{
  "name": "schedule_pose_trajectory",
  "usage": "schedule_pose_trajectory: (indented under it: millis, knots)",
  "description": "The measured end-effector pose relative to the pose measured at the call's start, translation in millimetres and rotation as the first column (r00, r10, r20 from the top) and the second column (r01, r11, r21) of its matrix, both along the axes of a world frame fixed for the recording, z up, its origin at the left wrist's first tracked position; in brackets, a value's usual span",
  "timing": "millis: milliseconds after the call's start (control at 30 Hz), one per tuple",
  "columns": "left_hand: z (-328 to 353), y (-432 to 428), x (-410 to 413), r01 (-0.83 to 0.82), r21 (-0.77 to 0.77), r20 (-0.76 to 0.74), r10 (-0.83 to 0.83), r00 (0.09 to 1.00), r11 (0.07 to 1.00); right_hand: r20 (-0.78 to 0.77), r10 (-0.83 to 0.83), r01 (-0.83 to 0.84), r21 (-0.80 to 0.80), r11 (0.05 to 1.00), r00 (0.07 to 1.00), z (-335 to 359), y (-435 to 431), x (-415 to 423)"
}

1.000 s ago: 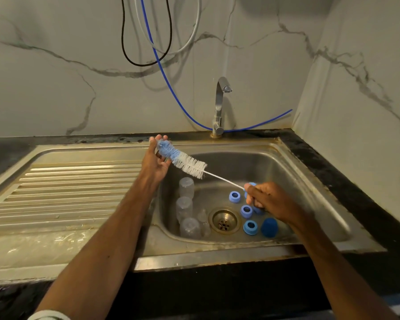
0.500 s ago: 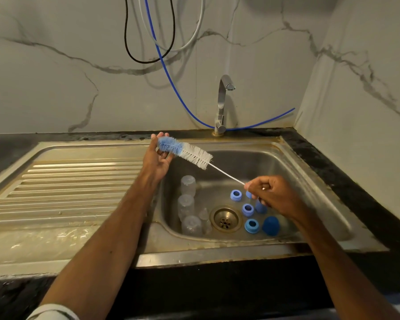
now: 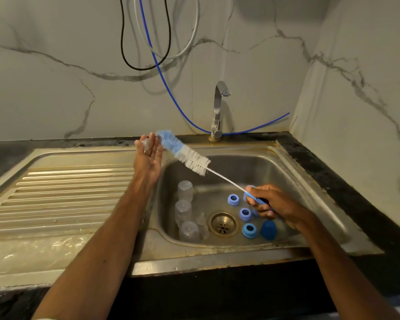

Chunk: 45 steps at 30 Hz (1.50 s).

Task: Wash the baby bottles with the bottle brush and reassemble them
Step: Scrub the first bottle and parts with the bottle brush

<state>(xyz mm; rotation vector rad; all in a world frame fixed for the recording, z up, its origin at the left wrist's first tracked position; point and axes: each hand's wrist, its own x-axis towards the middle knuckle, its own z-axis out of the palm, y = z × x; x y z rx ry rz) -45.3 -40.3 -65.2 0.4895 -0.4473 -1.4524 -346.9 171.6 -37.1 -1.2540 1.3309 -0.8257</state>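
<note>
Reviewer: Change versus the earlier frame?
Annotator: left hand (image 3: 148, 158) was curled round the blue tip of the bottle brush (image 3: 194, 159). Now its fingers are straight and spread, palm up, and the tip just touches the fingertips. Small clear blur at the fingers, can't tell what.
Reviewer: Right hand?
Annotator: right hand (image 3: 275, 205) has fingers wrapped round the brush's blue handle, same grip as before, over the sink (image 3: 252, 172) basin. Brush slants up and left across the basin.
Reviewer: Bottles?
Annotator: three clear bottles (image 3: 185, 191) sit in the basin left of the drain (image 3: 223, 224). Three blue rings (image 3: 233, 199) and a blue cap (image 3: 268, 229) are right of it.
</note>
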Motion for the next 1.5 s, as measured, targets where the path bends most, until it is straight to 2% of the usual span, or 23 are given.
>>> schedule_pose_trajectory:
  millis: [67, 133, 267, 333, 467, 600, 800, 1133, 1333, 1500]
  knots:
    - [2, -1, 4, -0.044, 0.013, -0.014, 0.044, 0.999, 0.999, 0.032, -0.071, 0.072, -0.033, 0.997, 0.997, 0, 1, -2]
    - [3, 1, 0, -0.014, 0.014, 0.045, 0.013, 0.999, 1.000, 0.027, -0.115, 0.117, -0.101, 0.988, 0.993, 0, 1, 0]
    - [4, 16, -27, 0.143, -0.054, 0.324, -0.119, 0.939, 0.988, -0.023, -0.135, 0.127, -0.229, 0.965, 0.991, -2, -1, 11]
    - [5, 26, -38, 0.206, -0.055, 0.383, -0.170, 0.908, 0.977, -0.011, -0.132, 0.125, -0.263, 0.957, 0.991, -6, -5, 17]
    - [9, 41, -50, 0.239, 0.017, 0.359, -0.229, 0.905, 0.971, 0.000, -0.121, 0.115, -0.311, 0.943, 0.993, -14, -14, 31]
    - [10, 42, -47, 0.303, 0.104, 0.305, -0.320, 0.897, 0.947, 0.001, -0.093, 0.090, -0.273, 0.958, 0.996, -16, -21, 37]
    - [13, 42, -45, 0.358, 0.141, 0.170, -0.378, 0.910, 0.923, -0.094, -0.193, 0.159, -0.284, 0.946, 0.977, 2, -39, 39]
    - [12, 32, -39, 0.299, 0.057, 0.154, -0.304, 0.940, 0.953, -0.028, -0.092, 0.082, -0.249, 0.965, 0.995, -13, -54, 59]
    - [6, 29, -40, 0.239, 0.051, 0.212, -0.244, 0.946, 0.970, -0.022, -0.034, 0.028, -0.221, 0.975, 0.999, -20, -54, 68]
    - [3, 29, -39, 0.213, 0.041, 0.252, -0.216, 0.943, 0.976, -0.052, -0.145, 0.118, -0.345, 0.931, 0.988, -24, -55, 75]
